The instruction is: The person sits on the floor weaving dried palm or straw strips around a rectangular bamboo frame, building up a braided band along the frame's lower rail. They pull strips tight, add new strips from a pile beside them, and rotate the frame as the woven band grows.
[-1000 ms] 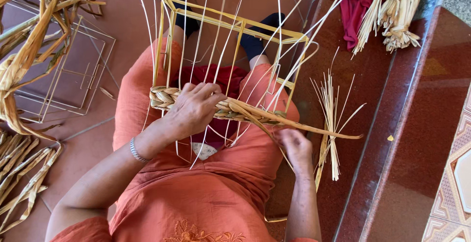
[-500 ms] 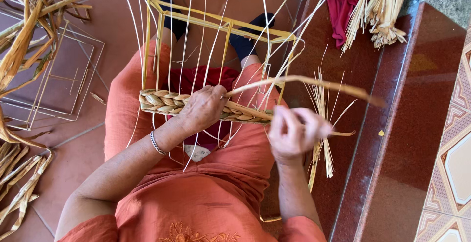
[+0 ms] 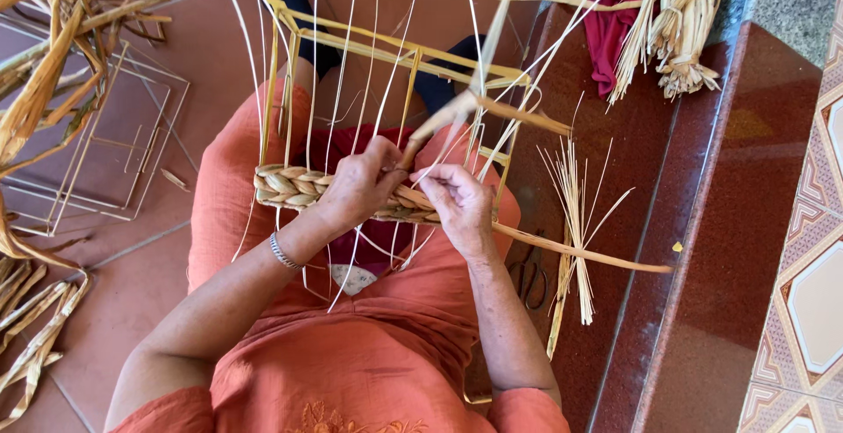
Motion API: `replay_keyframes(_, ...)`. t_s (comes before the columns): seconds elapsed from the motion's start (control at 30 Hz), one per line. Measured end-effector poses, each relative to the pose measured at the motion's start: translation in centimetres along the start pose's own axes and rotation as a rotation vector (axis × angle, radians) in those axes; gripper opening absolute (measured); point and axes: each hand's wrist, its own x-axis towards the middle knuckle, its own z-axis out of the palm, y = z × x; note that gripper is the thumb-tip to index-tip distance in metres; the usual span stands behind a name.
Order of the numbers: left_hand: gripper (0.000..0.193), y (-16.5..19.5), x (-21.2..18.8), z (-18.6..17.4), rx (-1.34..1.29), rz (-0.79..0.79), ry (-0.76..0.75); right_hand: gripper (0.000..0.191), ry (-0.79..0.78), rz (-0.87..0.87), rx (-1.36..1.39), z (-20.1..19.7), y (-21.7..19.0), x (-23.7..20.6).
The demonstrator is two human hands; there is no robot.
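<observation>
A yellow wire basket frame (image 3: 351,46) rests on my lap, with thin pale upright reeds rising from it. A woven band of dried straw (image 3: 294,187) runs across its near side. My left hand (image 3: 360,189), with a silver bracelet at the wrist, presses on the band and pinches a flat straw strand (image 3: 479,99) that rises up and away. My right hand (image 3: 461,205) grips the weave right beside it, with another strand (image 3: 588,256) trailing off to the right.
A bundle of thin reeds (image 3: 575,222) and dark scissors (image 3: 529,275) lie on the red floor at my right. Straw bundles (image 3: 680,29) and a red cloth (image 3: 619,20) sit top right. Empty wire frames (image 3: 97,161) and loose straw (image 3: 35,90) lie left. A raised step (image 3: 729,222) runs along the right.
My right hand has come in from the right to the woven band beside my left hand. The strand it pulled sideways now stands up through the reeds.
</observation>
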Motion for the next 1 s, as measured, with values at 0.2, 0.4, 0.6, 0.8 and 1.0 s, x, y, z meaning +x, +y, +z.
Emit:
replay_keyframes(0.2, 0.023, 0.6, -0.3, 1.0, 0.073, 0.347, -0.058, 0.01, -0.11, -0.381, -0.329, -0.6, -3.6, 0.2)
replay_keyframes(0.4, 0.013, 1.7, -0.8, 0.4, 0.084, 0.265, -0.083, 0.021, -0.024, -0.553, -1.185, -2.0, -2.7, 0.1)
replay_keyframes(0.6, 0.015, 1.2, -2.2, -0.3, 0.176, 0.407, -0.092, 0.031, 0.044, -0.446, -1.225, -1.5, 0.8, -0.3)
replay_keyframes(0.8, 0.013, 0.0, -1.5, 0.5, 0.167, 0.207, -0.098, 0.03, 0.109, -0.495, -1.209, -0.7, 3.1, -1.8)
replay_keyframes(1.0, 0.015, 0.2, 0.6, 2.1, 0.273, -0.027, -0.098, 0.022, 0.01, -0.386, -1.16, -2.1, 1.2, -6.0)
